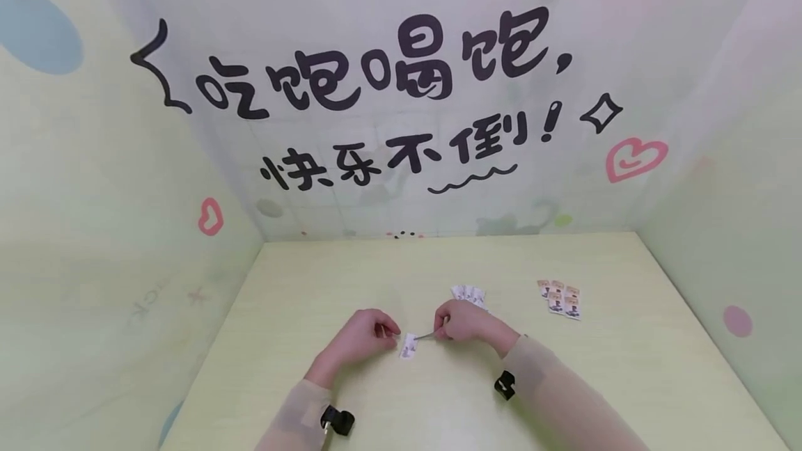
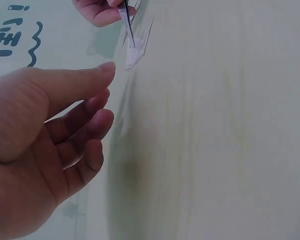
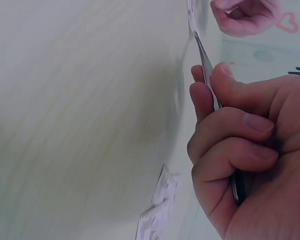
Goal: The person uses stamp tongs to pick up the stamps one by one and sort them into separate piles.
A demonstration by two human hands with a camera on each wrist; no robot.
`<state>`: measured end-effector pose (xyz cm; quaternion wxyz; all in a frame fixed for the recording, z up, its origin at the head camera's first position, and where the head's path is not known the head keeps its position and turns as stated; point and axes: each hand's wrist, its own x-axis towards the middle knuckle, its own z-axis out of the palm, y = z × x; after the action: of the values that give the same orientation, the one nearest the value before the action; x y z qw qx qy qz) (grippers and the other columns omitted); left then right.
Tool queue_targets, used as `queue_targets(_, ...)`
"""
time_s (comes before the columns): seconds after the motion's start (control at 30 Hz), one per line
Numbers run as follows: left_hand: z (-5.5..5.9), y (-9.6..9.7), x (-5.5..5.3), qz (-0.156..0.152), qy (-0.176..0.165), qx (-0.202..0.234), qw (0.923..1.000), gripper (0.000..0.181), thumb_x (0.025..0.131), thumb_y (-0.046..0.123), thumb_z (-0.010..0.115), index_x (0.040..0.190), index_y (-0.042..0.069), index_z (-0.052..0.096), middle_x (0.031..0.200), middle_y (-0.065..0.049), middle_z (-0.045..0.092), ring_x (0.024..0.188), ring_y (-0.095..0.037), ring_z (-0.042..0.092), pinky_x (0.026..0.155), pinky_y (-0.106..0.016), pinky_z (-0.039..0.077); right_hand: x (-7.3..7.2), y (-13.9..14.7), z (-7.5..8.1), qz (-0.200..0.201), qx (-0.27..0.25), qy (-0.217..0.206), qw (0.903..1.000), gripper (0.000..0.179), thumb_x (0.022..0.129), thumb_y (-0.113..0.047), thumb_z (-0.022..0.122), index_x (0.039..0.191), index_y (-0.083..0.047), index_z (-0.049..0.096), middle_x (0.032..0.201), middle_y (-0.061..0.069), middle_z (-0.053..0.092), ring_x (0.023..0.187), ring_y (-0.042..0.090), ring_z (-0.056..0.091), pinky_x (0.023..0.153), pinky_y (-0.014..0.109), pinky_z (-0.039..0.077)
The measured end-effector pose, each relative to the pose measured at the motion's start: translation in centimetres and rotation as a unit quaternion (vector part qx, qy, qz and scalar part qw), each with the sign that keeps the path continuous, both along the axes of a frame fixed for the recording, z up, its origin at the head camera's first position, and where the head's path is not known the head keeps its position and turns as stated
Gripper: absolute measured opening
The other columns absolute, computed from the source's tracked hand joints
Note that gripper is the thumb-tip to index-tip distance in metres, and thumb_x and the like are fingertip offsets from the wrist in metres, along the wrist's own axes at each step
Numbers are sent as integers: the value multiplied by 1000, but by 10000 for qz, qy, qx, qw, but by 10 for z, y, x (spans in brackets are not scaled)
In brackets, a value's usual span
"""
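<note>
My right hand (image 1: 462, 320) grips a pair of silver tweezers (image 3: 205, 60), its fingers curled round them. The tips of the tweezers touch a small white sachet with purple print (image 1: 408, 346). Whether the sachet lies flat or is slightly lifted, I cannot tell. My left hand (image 2: 50, 125) is just left of the sachet, fingers loosely curved and thumb apart from them, holding nothing. Behind my right hand lies a fanned group of similar white sachets (image 1: 467, 294), partly hidden by that hand. In the right wrist view, two of these sachets (image 3: 154, 220) show at the bottom.
Several sachets with orange tops (image 1: 564, 299) lie in overlapping rows at the right of the pale table (image 1: 313, 270). A back wall with black lettering (image 1: 426, 61) and side walls enclose the table. Each forearm wears a black wrist device (image 1: 338, 421).
</note>
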<state>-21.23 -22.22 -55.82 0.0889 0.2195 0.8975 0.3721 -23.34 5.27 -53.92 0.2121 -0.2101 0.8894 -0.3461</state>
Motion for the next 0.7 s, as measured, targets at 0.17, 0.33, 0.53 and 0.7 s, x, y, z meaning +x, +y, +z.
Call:
queue_targets(0.17, -3, 12, 1, -288, -177, -33, 9994, 16, 88, 11, 88, 102, 14, 81, 84, 10, 67, 77, -8, 60, 72, -28, 53, -3, 3, 1, 26, 152, 52, 9999, 20, 96, -2, 71, 81, -15, 71, 78, -2, 63, 71, 16, 53, 65, 30, 43)
queue_targets(0.33, -5, 19, 0, -367, -151, -152, 9991, 15, 88, 12, 89, 100, 14, 81, 84, 11, 68, 76, -7, 59, 71, -27, 52, -4, 3, 3, 14, 250, 18, 9997, 19, 95, -3, 72, 81, -16, 72, 79, -2, 63, 72, 17, 54, 66, 31, 43)
queue_targets(0.53, -7, 23, 2, -108, -116, -295, 9994, 14, 86, 16, 91, 97, 16, 81, 81, 12, 65, 75, -6, 58, 71, -28, 51, -3, 6, 0, -51, 160, -139, 9998, 16, 96, -6, 74, 85, -16, 74, 79, -3, 65, 73, 16, 55, 68, 30, 45)
queue_targets(0.7, -8, 27, 4, 210, -108, -355, 9991, 16, 86, 21, 91, 95, 17, 79, 77, 10, 62, 70, -7, 55, 67, -27, 48, 4, 9, -5, -301, -211, -352, 9987, 9, 97, -9, 75, 90, -14, 74, 81, -2, 65, 77, 18, 56, 72, 33, 45)
